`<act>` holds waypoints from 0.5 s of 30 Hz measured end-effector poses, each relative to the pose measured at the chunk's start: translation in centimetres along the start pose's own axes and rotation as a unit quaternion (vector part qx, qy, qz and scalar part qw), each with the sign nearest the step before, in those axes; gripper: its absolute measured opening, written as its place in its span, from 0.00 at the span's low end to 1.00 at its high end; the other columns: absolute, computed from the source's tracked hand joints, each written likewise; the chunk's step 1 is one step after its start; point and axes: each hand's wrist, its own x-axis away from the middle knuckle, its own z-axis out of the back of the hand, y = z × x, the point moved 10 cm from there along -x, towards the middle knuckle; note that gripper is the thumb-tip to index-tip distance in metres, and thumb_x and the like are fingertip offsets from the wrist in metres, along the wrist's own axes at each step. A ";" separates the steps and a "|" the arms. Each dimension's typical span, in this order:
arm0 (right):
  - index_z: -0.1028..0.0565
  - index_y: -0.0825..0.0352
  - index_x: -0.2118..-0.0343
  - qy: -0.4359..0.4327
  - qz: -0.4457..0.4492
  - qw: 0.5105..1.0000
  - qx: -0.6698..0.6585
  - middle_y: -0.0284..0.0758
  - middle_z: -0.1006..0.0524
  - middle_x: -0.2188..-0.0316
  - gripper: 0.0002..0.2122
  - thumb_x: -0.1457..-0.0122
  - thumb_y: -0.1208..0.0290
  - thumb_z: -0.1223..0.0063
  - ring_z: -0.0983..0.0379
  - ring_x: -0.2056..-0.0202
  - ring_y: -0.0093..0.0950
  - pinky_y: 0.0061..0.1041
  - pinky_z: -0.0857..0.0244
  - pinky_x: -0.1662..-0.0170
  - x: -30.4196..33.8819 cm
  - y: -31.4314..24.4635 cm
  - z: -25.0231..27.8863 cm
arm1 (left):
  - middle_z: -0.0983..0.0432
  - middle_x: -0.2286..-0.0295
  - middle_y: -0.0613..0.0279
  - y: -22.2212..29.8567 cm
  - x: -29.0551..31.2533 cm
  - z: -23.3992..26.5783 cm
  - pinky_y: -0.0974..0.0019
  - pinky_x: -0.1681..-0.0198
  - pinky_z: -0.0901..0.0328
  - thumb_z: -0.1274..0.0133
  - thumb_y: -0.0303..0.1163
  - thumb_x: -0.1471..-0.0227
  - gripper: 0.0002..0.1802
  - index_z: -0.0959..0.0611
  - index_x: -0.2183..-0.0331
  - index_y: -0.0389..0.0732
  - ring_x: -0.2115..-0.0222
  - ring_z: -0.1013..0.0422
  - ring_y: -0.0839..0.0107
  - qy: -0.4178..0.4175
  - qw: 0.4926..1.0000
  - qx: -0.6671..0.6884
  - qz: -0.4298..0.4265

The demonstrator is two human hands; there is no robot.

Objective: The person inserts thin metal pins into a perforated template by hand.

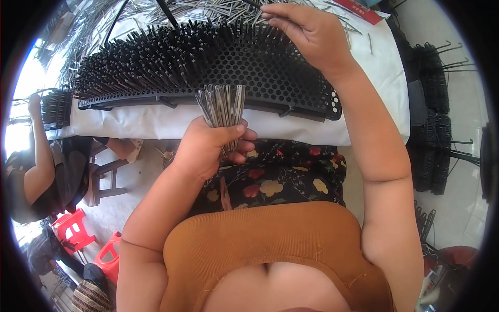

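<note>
My left hand [208, 143] is wrapped round a bundle of thin metal strips [221, 104] with small holes at their upper ends, held upright in front of the black rack. Over the rack's far right part, my right hand [306, 36] pinches a thin dark strip [252, 3], which runs out of the top of the picture. The long black plastic rack [249, 96] has a curved honeycomb of round holes. Many dark sticks [140, 62] stand packed in its left and far holes. The holes at its middle and right front show bare.
A white sheet [371, 73] covers the table under the rack. Loose metal strips [192, 11] lie scattered behind it, beside a red packet [358, 10]. Black racks [434, 119] stand on the right. At left another person [39, 166] sits, with red stools [74, 229] near.
</note>
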 end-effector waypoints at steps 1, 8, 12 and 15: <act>0.18 0.62 0.59 -0.043 -0.051 0.998 -0.009 0.35 0.19 0.62 0.10 0.45 0.72 0.39 0.25 0.59 0.32 0.28 0.33 0.55 -0.3 1.2 -0.8 | 0.20 0.69 0.50 0.1 0.0 -0.1 0.66 0.75 0.26 0.47 0.24 0.44 0.10 0.23 0.60 0.31 0.73 0.22 0.65 0.000 1.000 0.000 -0.001; 0.18 0.62 0.61 -0.036 0.075 0.992 0.098 0.31 0.17 0.65 0.08 0.45 0.73 0.39 0.22 0.61 0.29 0.24 0.30 0.56 0.5 -0.3 -0.5 | 0.20 0.69 0.50 -0.2 0.4 0.1 0.67 0.75 0.26 0.47 0.25 0.44 0.09 0.23 0.61 0.31 0.73 0.22 0.65 0.005 1.000 -0.011 0.010; 0.18 0.62 0.61 0.006 0.009 0.997 0.082 0.31 0.17 0.65 0.09 0.46 0.72 0.38 0.25 0.59 0.29 0.26 0.32 0.54 2.2 0.2 0.7 | 0.20 0.69 0.51 -0.2 0.3 0.1 0.67 0.75 0.26 0.46 0.25 0.44 0.09 0.22 0.61 0.31 0.73 0.22 0.66 0.006 1.000 -0.008 0.004; 0.18 0.61 0.61 0.037 0.013 0.992 0.120 0.31 0.18 0.64 0.09 0.47 0.71 0.37 0.25 0.59 0.30 0.27 0.32 0.55 2.9 -0.2 1.6 | 0.21 0.68 0.51 -0.1 0.1 -0.1 0.67 0.75 0.27 0.46 0.25 0.44 0.09 0.23 0.61 0.31 0.73 0.23 0.66 0.002 1.000 -0.012 -0.004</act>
